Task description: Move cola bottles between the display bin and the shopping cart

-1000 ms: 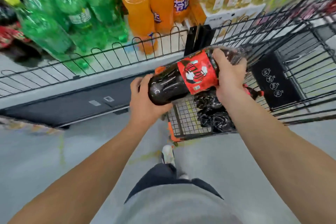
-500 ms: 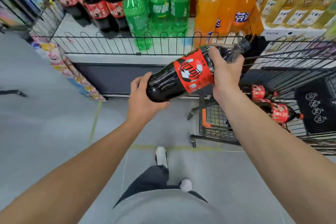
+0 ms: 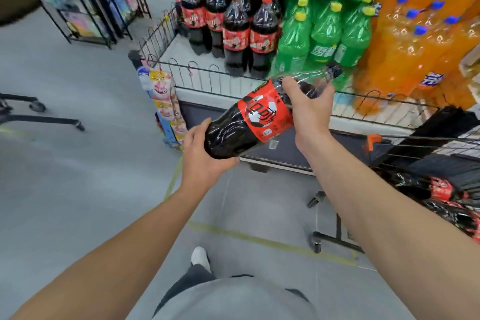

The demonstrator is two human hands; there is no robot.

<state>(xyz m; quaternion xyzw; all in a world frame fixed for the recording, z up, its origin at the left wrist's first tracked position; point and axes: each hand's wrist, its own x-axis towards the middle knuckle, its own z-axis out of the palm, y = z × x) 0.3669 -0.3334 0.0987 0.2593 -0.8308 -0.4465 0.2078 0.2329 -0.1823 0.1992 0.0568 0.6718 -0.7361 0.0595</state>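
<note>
A large cola bottle (image 3: 249, 125) with a red label lies tilted between my hands, its cap up to the right. My left hand (image 3: 205, 158) cups its base from below. My right hand (image 3: 309, 109) grips its upper part near the neck. The bottle hangs in front of the display bin (image 3: 207, 86), a low wire-fenced platform. Several upright cola bottles (image 3: 236, 31) stand at the bin's left end. The shopping cart (image 3: 420, 153) is at the right edge, with cola bottles (image 3: 446, 197) lying in it.
Green bottles (image 3: 324, 26) and orange bottles (image 3: 420, 41) fill the bin to the right of the colas. Snack packets (image 3: 163, 101) hang at the bin's near left corner. A wire rack (image 3: 85, 8) stands at upper left. A wheeled stand (image 3: 39, 114) is at the left.
My view has swung left from the cart to the bin. Both hands carried the bottle away from the cart and towards the cola end of the bin.
</note>
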